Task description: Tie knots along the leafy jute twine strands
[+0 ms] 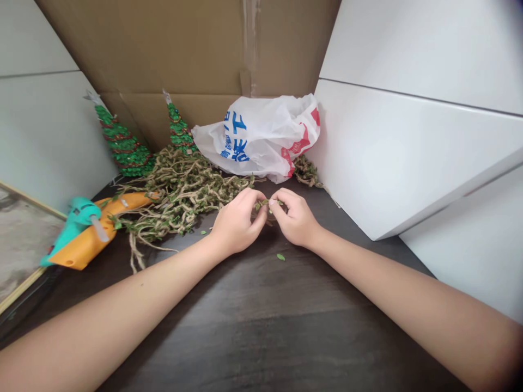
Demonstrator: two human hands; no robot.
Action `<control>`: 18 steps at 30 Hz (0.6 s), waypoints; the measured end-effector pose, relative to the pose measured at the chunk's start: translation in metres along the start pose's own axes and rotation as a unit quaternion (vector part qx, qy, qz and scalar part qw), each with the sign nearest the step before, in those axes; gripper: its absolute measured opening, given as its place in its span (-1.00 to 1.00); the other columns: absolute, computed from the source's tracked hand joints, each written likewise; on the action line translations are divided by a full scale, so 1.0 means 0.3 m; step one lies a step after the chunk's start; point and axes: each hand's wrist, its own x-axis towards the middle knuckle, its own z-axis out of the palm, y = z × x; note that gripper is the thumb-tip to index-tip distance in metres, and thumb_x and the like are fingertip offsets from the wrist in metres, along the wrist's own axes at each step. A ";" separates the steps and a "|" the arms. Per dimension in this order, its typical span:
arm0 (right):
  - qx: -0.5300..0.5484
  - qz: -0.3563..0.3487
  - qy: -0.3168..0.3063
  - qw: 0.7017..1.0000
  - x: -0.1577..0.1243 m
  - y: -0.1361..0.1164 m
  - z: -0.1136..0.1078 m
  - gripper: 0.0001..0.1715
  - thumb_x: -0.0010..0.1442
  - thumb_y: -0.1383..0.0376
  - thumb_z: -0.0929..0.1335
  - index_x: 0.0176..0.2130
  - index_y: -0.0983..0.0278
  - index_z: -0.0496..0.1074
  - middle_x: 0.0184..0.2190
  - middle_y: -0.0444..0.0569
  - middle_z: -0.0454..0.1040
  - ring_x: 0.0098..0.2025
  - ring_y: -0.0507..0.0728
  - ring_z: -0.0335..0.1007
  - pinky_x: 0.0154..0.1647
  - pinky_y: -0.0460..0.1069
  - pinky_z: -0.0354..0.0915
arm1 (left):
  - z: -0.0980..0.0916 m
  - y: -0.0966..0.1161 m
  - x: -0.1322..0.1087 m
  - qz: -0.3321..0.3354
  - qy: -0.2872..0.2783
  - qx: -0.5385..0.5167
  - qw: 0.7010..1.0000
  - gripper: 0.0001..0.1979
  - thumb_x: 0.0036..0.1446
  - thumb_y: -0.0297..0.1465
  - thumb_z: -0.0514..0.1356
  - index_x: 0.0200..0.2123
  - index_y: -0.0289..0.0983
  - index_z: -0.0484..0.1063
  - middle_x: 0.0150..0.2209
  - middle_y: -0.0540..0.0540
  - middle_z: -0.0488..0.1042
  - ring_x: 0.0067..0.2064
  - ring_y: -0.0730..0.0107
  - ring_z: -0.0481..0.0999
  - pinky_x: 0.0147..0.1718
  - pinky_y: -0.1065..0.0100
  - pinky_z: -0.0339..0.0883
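Note:
My left hand [236, 222] and my right hand [297, 218] meet at the middle of the dark wooden table [261, 321], both with fingers pinched on a short stretch of leafy twine vine [266, 203] held between them. The vine runs back to a tangled pile of twine with small green leaves [180, 190] just left of my left hand. A single loose green leaf [280, 257] lies on the table below my right hand.
An orange and teal glue gun [87, 231] lies at the left. Two small green cone trees [122, 142] stand behind the pile. A white plastic bag [261, 136] sits before a cardboard sheet [183, 49]. White panels [408, 152] wall the right side.

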 end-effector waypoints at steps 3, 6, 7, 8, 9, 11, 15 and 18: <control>0.015 -0.008 0.003 1.000 0.000 -0.002 -0.003 -0.68 0.37 0.28 0.22 -0.45 0.22 0.21 -0.46 -0.12 0.27 -0.37 0.07 0.23 -0.28 0.01 0.19 | 0.002 0.000 0.001 -0.004 -0.006 0.005 1.000 -0.88 0.31 -0.38 0.10 -0.13 -0.27 0.36 -0.18 -0.14 0.49 -0.14 0.26 0.49 -0.15 0.24 0.38; 0.036 -0.019 0.036 0.999 -0.003 -0.009 -0.006 -0.63 0.43 0.22 0.17 -0.44 0.21 0.15 -0.46 -0.13 0.25 -0.37 0.06 0.23 -0.27 0.01 0.19 | 0.000 0.002 0.003 0.001 -0.013 0.022 1.000 -0.82 0.35 -0.33 0.07 -0.13 -0.29 0.38 -0.21 -0.15 0.48 -0.18 0.25 0.48 -0.18 0.23 0.37; 0.041 -0.021 0.045 0.998 -0.004 -0.011 -0.006 -0.62 0.43 0.20 0.16 -0.44 0.20 0.14 -0.46 -0.13 0.25 -0.37 0.06 0.23 -0.26 0.01 0.19 | -0.002 0.003 0.003 0.005 -0.019 0.030 0.999 -0.81 0.36 -0.32 0.05 -0.17 -0.29 0.39 -0.25 -0.14 0.47 -0.22 0.26 0.47 -0.21 0.24 0.37; 0.045 -0.021 0.050 0.998 -0.004 -0.013 -0.006 -0.61 0.44 0.19 0.16 -0.44 0.20 0.14 -0.46 -0.13 0.25 -0.37 0.06 0.23 -0.26 0.01 0.19 | -0.005 0.005 0.002 0.013 -0.025 0.034 0.999 -0.79 0.36 -0.32 0.04 -0.23 -0.29 0.39 -0.31 -0.12 0.45 -0.26 0.28 0.45 -0.25 0.26 0.35; 0.048 -0.020 0.051 0.997 -0.004 -0.014 -0.006 -0.61 0.44 0.18 0.16 -0.44 0.20 0.15 -0.46 -0.13 0.26 -0.37 0.06 0.24 -0.26 0.01 0.20 | -0.008 0.007 0.001 0.023 -0.029 0.033 0.999 -0.76 0.37 -0.32 0.03 -0.31 -0.28 0.38 -0.37 -0.09 0.42 -0.31 0.30 0.42 -0.29 0.27 0.33; 0.055 -0.006 0.043 0.998 -0.003 -0.014 -0.005 -0.65 0.43 0.16 0.18 -0.40 0.21 0.19 -0.45 -0.13 0.28 -0.37 0.07 0.25 -0.26 0.00 0.20 | -0.016 0.011 -0.003 0.052 -0.024 0.011 0.998 -0.70 0.36 -0.33 0.03 -0.43 -0.26 0.33 -0.47 -0.05 0.34 -0.40 0.36 0.35 -0.36 0.31 0.28; 0.058 0.008 0.002 0.998 0.000 -0.012 0.000 -0.70 0.42 0.16 0.19 -0.36 0.21 0.22 -0.45 -0.14 0.30 -0.37 0.07 0.24 -0.28 0.00 0.19 | -0.025 0.015 -0.009 0.105 -0.014 -0.068 0.992 -0.74 0.36 -0.35 0.05 -0.40 -0.26 0.36 -0.48 -0.05 0.35 -0.42 0.38 0.35 -0.37 0.32 0.30; 0.062 0.010 -0.013 0.998 0.001 -0.011 0.002 -0.64 0.42 0.18 0.17 -0.43 0.20 0.16 -0.49 -0.16 0.27 -0.41 0.05 0.21 -0.32 0.00 0.16 | -0.025 0.015 -0.009 0.118 -0.021 -0.103 0.987 -0.80 0.35 -0.36 0.06 -0.30 -0.27 0.40 -0.39 -0.11 0.46 -0.32 0.33 0.45 -0.26 0.28 0.38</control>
